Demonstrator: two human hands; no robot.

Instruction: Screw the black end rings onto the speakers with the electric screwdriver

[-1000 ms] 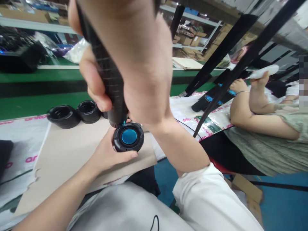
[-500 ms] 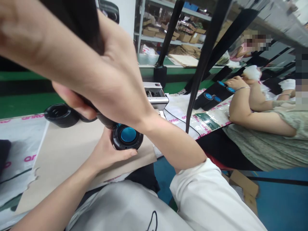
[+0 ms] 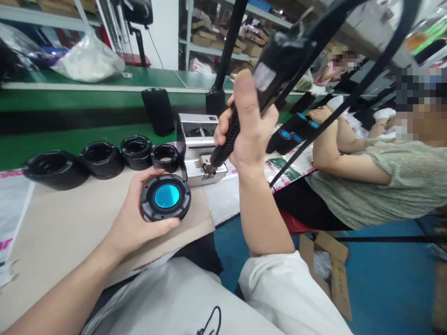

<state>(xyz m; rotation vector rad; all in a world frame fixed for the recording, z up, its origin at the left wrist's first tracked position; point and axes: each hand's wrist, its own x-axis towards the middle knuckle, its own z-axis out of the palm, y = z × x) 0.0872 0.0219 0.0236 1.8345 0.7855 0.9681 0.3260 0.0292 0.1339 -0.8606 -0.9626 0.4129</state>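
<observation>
My left hand point(image 3: 134, 216) is wrapped round a round black speaker housing point(image 3: 148, 211) whose shiny blue disc faces up, above the brown cardboard sheet point(image 3: 87, 223). In my right hand point(image 3: 249, 125) is a black electric screwdriver point(image 3: 232, 135), gripped with the thumb along its body. Its lower end points down at the front of a silver screw feeder point(image 3: 200, 151); whether the tip touches it is hard to see. Several black ring-shaped housings point(image 3: 103, 159) stand in a row behind my left hand.
A black cylinder point(image 3: 158, 111) stands behind the feeder's left side. Black posts point(image 3: 228, 51) and a dark strap point(image 3: 335, 109) cross the right side. A co-worker point(image 3: 370, 172) sits at the right beside black cylinders with blue ends point(image 3: 289, 135). An open carton point(image 3: 328, 260) lies on the floor.
My right hand has moved from above the speaker housing, up close to the camera, rightward to the screw feeder with the screwdriver. My left hand still holds the housing. The view has shifted.
</observation>
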